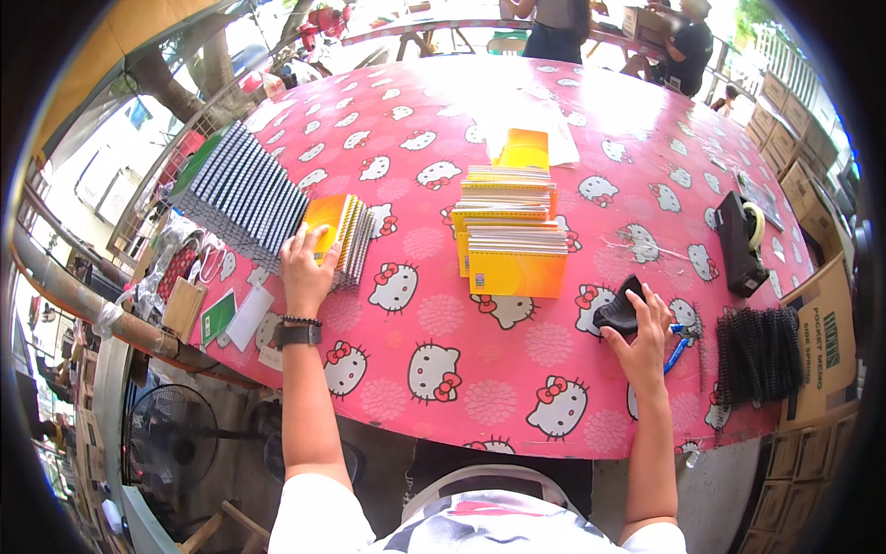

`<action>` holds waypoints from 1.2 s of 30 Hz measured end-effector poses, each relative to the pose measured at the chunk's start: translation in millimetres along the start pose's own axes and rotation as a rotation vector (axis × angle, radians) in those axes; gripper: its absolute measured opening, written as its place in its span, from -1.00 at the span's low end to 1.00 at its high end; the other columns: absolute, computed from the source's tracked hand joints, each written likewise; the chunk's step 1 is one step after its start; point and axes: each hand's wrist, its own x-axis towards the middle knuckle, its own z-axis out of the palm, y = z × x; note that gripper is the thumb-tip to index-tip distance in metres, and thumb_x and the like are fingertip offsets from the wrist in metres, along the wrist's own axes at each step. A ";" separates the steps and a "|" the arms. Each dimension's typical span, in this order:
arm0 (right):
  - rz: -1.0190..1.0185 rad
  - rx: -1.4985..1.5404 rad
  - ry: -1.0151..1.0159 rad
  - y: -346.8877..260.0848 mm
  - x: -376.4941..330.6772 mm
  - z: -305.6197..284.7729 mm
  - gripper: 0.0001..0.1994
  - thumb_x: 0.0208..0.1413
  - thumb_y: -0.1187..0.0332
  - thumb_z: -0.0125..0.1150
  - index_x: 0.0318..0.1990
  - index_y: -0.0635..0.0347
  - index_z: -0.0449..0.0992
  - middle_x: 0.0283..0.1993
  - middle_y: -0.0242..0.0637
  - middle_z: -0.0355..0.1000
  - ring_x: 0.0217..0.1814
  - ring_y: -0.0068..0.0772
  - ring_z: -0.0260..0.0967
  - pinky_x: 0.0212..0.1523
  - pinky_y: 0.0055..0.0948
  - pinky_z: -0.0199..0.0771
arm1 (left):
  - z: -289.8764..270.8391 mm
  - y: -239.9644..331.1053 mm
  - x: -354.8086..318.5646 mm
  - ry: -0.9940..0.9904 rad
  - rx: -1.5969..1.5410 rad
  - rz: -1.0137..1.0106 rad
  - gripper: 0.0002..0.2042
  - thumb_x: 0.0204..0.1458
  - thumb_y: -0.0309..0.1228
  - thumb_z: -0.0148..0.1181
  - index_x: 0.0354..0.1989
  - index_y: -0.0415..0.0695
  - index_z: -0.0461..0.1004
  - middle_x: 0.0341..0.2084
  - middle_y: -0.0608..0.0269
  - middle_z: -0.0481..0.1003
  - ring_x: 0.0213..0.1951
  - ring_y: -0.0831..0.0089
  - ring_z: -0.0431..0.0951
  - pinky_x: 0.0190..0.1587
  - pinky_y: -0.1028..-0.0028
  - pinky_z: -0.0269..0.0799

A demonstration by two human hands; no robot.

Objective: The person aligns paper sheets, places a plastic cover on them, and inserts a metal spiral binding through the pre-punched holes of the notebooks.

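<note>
At the left of the table my left hand lies with its fingers spread on a small stack of yellow-orange spiral notebooks. That stack leans against a long row of spiral notebooks with dark edges and a green cover. On the right, my right hand has its thumb and fingers around a soft black object whose kind I cannot make out. Blue pens lie partly behind this hand. Between my hands stand stepped stacks of yellow-orange spiral notebooks, spiral edges showing.
The pink table cover has white cartoon cats. At right are a black tape dispenser, a bundle of black spiral bindings and cardboard boxes. Green and white cards lie at left. A fan stands below. People are at the far side.
</note>
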 end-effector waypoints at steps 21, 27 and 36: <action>0.042 0.172 0.456 32.5 -18.9 -49.7 -0.89 -0.08 0.54 0.14 -0.34 0.24 0.49 -0.32 -0.19 0.46 -0.22 -0.25 0.35 -0.14 -0.38 0.31 | 38.4 223.0 -5.2 0.030 -0.541 0.607 -0.82 -0.18 -0.48 0.20 -0.33 -0.10 0.47 -0.43 0.26 0.45 -0.29 0.27 0.45 -0.24 0.35 0.39; 0.219 -0.039 0.373 102.8 -11.8 -68.5 -0.87 -0.06 0.49 0.13 -0.31 0.27 0.49 -0.34 -0.17 0.44 -0.24 -0.20 0.37 -0.18 -0.33 0.35 | -30.5 233.8 -53.1 -0.387 -0.800 0.493 -0.86 -0.18 -0.56 0.19 -0.39 -0.14 0.46 -0.47 0.19 0.47 -0.38 0.23 0.46 -0.31 0.34 0.39; 0.223 -0.183 0.346 110.0 16.8 -72.4 -0.75 -0.06 0.47 0.16 -0.15 0.17 0.46 -0.35 -0.11 0.37 -0.23 -0.10 0.35 -0.20 -0.29 0.38 | -32.9 241.1 -83.6 -0.303 -0.751 0.708 -0.82 -0.18 -0.47 0.24 -0.34 -0.09 0.50 -0.52 0.31 0.45 -0.43 0.35 0.43 -0.37 0.41 0.31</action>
